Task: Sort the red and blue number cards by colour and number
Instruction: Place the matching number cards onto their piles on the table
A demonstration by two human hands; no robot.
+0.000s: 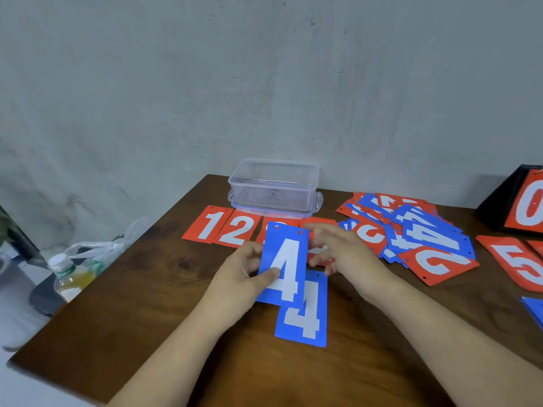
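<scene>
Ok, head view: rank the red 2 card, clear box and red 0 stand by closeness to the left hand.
1. red 2 card, just beyond the left hand.
2. clear box, at the table's back edge.
3. red 0 stand, far right.

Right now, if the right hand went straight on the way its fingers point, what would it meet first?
Probably the blue 4 card gripped by the left hand: the right hand points left at its right edge. Depth is unclear; it could pass behind it.
</scene>
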